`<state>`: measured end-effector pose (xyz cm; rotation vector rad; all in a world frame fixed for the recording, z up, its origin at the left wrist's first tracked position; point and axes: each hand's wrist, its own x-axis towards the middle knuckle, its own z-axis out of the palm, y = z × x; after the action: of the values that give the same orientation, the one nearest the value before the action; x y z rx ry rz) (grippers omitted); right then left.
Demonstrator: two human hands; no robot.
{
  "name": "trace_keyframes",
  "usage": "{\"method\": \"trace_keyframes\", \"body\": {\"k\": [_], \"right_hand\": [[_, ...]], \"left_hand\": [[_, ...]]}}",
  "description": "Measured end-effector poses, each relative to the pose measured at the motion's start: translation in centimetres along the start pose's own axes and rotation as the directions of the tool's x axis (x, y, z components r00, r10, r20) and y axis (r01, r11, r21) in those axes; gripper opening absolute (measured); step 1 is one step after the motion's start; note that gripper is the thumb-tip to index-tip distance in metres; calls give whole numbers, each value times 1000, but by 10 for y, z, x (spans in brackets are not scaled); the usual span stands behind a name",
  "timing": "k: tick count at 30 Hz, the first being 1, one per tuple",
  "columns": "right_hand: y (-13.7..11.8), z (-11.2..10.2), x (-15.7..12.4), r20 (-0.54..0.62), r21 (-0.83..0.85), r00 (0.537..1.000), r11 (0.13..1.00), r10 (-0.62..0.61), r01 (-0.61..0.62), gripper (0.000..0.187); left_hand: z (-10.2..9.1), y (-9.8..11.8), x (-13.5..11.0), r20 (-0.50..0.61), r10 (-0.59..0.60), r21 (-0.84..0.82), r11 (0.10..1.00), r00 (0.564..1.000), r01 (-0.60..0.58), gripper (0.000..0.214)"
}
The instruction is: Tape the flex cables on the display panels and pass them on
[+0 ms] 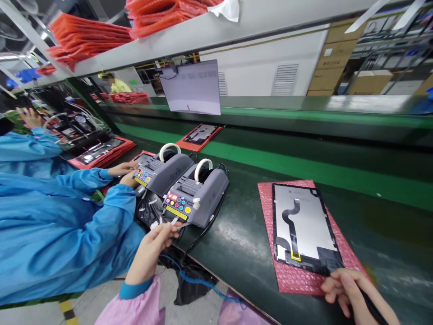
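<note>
My left hand (154,248), in a pink sleeve with a blue cuff, is at the front of the nearer grey tape dispenser (206,198). Its thumb and fingers pinch a pale strip of tape (175,220) by the outlet. On the right, my right hand (358,293) is closed round a slim black tool (370,307), whose kind I cannot make out. The tool's tip is by the lower right corner of a tablet screen panel (309,225), lying back side up with a dark flex cable. Red bubble wrap (297,282) lies under the panel.
A second tape dispenser (169,169) stands beside the first, with a co-worker's blue sleeve (111,212) and hands close by. Another panel (201,134) lies further back. A monitor (192,88) hangs behind. A blue coiled cord (203,280) runs below the bench edge.
</note>
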<state>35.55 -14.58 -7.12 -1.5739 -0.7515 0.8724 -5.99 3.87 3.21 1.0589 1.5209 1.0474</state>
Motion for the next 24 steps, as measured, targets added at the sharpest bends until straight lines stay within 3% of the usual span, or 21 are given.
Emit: {"method": "trace_keyframes", "body": {"k": [3, 5, 6, 7, 9, 11, 14, 16, 18, 21, 24], "right_hand": [[-7, 3, 2, 1, 94, 1000, 995, -10, 10, 45], [-20, 9, 3, 5, 153, 999, 987, -38, 37, 44], [-28, 14, 3, 17, 161, 998, 986, -55, 52, 42], [-38, 19, 4, 42, 151, 997, 986, -71, 64, 39], [-58, 30, 7, 107, 110, 990, 991, -91, 80, 32], [-77, 42, 12, 183, 73, 977, 993, -106, 94, 29], [-96, 55, 24, 331, 1, 937, 993, -112, 119, 39], [-105, 59, 33, 398, -14, 914, 995, -84, 98, 45], [-112, 58, 45, 385, 27, 920, 997, -73, 68, 49], [-123, 47, 67, 247, 102, 960, 988, -136, 114, 49], [-129, 37, 91, 208, 87, 964, 984, -167, 152, 48]], "left_hand": [[10, -9, -14, -54, 39, 27, 999, 998, -38, 55], [31, -22, -29, 13, 67, 30, 997, 998, -67, 54], [46, -30, -38, 117, 88, 34, 995, 989, -93, 50], [64, -38, -47, 249, 105, 34, 993, 963, -117, 45], [102, -50, -63, 512, 113, 22, 989, 851, -144, 45], [139, -56, -76, 654, 131, -4, 986, 745, -170, 46], [176, -57, -84, 745, 164, -71, 983, 646, -168, 44], [188, -56, -83, 770, 194, -108, 979, 607, -176, 42], [194, -55, -79, 781, 213, -111, 972, 587, -205, 42], [200, -50, -75, 757, 290, -30, 910, 585, -413, 43], [210, -43, -73, 743, 407, 180, 643, 531, -744, 43]]}}
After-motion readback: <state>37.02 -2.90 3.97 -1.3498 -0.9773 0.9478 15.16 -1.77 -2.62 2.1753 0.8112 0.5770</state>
